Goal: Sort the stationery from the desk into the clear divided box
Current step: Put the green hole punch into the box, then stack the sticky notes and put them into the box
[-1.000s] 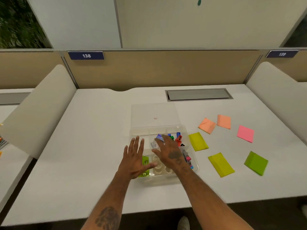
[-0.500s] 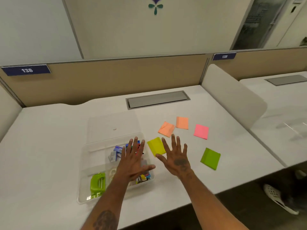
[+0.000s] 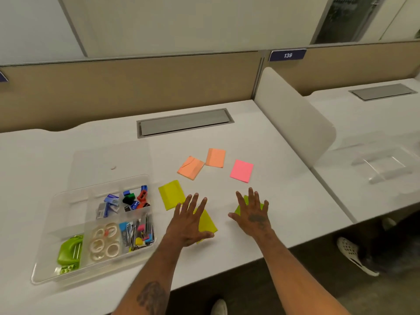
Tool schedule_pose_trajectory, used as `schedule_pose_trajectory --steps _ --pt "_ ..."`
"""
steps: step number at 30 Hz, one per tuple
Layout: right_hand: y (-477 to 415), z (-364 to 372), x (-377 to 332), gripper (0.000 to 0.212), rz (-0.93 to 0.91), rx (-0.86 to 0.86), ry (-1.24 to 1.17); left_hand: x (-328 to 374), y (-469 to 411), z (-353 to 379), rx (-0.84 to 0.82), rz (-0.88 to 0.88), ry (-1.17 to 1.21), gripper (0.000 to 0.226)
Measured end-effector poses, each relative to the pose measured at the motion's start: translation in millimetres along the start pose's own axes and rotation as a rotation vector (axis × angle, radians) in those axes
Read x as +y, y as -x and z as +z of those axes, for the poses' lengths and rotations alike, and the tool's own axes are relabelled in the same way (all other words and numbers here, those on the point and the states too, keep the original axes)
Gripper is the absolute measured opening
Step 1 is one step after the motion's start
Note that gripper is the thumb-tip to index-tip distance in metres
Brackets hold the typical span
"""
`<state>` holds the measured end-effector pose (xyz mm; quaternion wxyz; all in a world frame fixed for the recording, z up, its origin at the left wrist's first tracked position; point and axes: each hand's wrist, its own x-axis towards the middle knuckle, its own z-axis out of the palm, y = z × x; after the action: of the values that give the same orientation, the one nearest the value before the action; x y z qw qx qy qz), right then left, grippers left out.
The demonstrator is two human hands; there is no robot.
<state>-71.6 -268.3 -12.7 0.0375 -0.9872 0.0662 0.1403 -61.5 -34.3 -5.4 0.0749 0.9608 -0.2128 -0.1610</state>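
Note:
The clear divided box (image 3: 45, 267) sits at the left of the white desk, holding a green stapler (image 3: 68, 252), tape rolls (image 3: 104, 241), sharpeners and clips. Sticky-note pads lie to its right: two orange pads (image 3: 191, 167) (image 3: 215, 157), a pink pad (image 3: 241, 170) and a yellow pad (image 3: 171, 194). My left hand (image 3: 189, 220) lies flat with fingers spread over a second yellow pad (image 3: 208, 223). My right hand (image 3: 253, 213) is also flat and spread, covering most of a green pad (image 3: 238, 209).
The box's clear lid (image 3: 109, 160) lies flat behind the box. A grey cable hatch (image 3: 185, 121) is set into the desk at the back. A rounded white divider (image 3: 293, 119) bounds the desk on the right. Feet in shoes (image 3: 354, 255) show below the front edge.
Both hands have left the box and moved right onto the pads; the left now covers a yellow pad, the right a green one. The camera has swung right.

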Motion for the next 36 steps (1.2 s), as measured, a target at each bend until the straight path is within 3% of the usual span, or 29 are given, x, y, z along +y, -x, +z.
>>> schedule_pose_trajectory --steps 9,16,20,23,30,36 --pt "-11.8 -1.4 32.0 0.081 0.017 -0.203 -0.133 16.1 -0.1 11.6 -0.165 -0.155 0.142 0.105" --pt "-17.7 -6.9 29.1 0.093 0.046 -0.14 -0.157 23.8 -10.7 4.5 -0.122 -0.262 0.174 0.12" --pt "-19.8 -9.5 29.4 0.096 0.084 -0.136 -0.319 25.8 -13.8 1.4 -0.103 -0.3 0.123 0.123" --pt "-21.6 -12.1 30.7 0.091 0.115 -0.146 -0.419 25.2 -12.1 0.3 -0.092 -0.296 0.072 0.123" --pt "-27.8 -22.0 21.0 0.074 0.181 -0.123 -0.825 12.6 -9.7 -10.6 -0.048 -0.26 0.271 0.114" --pt "-27.1 -34.8 -10.4 0.038 0.196 0.009 -1.106 -7.1 -5.7 -38.5 0.159 -0.391 0.695 0.1"
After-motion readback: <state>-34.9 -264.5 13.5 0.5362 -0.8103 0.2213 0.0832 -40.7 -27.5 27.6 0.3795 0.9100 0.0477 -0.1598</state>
